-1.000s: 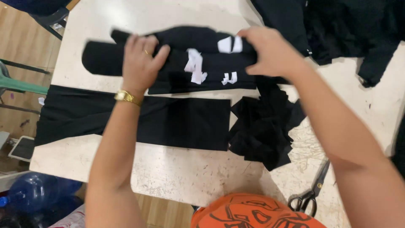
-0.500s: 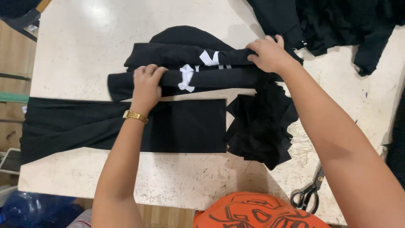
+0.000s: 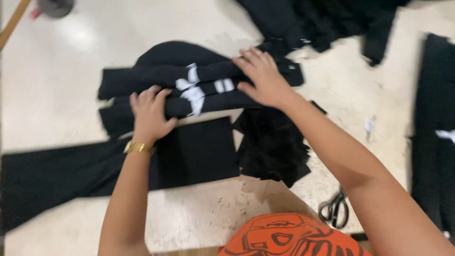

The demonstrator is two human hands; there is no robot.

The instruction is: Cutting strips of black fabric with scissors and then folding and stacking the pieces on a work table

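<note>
Blur all over this one, and plenty is cut off. The black garment (image 3: 189, 87) with white markings lies folded in long bands across the pale table (image 3: 61, 76). Which piece of clothing it is, I cannot tell; the folds hide its shape and the markings are smeared.

Left hand (image 3: 150, 115) grips the garment's near band, fingers curled over the edge, thumb out to the side, a gold bracelet (image 3: 138, 147) at the wrist. Right hand (image 3: 263, 78) lies flat and spread on the garment's right end, pressing, nothing clenched.

Just nearer than the garment, a flat black rectangle of cloth (image 3: 199, 151) runs leftward out of the picture, partly under the left forearm. Right of that, below the right wrist, a crumpled heap of black scraps (image 3: 272, 147). Beyond the garment's right end, more dark cloth (image 3: 322, 21) is cut off by the top edge, and another dark piece (image 3: 433, 132) by the right edge.

Scissors (image 3: 335, 211) lie well nearer than the garment, half hidden by the right arm. The table is scuffed and speckled, glare on its far left. An orange printed shape (image 3: 289, 237) fills the bottom edge.
</note>
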